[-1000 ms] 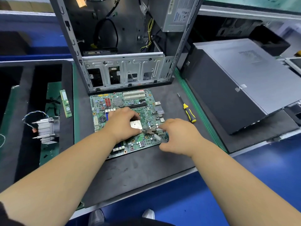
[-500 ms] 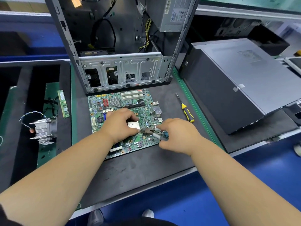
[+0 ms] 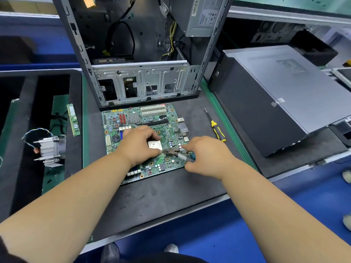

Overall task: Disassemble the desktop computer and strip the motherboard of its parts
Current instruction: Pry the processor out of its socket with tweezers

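A green motherboard [image 3: 133, 118] lies flat on the dark mat [image 3: 161, 196] in front of the open computer case [image 3: 140, 80]. My left hand [image 3: 136, 145] rests on the board, its index finger and thumb curled round the silver square processor [image 3: 154, 144]. My right hand [image 3: 207, 158] grips grey-handled pliers [image 3: 177, 152] at the board's right edge. The pliers' tip points at the processor's lower right corner, next to my left thumb.
A yellow-and-black screwdriver [image 3: 217, 130] lies on the mat right of the board. A heatsink with fan wires [image 3: 50, 150] and a memory stick [image 3: 73, 120] sit in the tray on the left. A closed grey computer case [image 3: 281, 95] lies at the right.
Both hands stay at the processor, almost unmoved. The view has drifted slightly.
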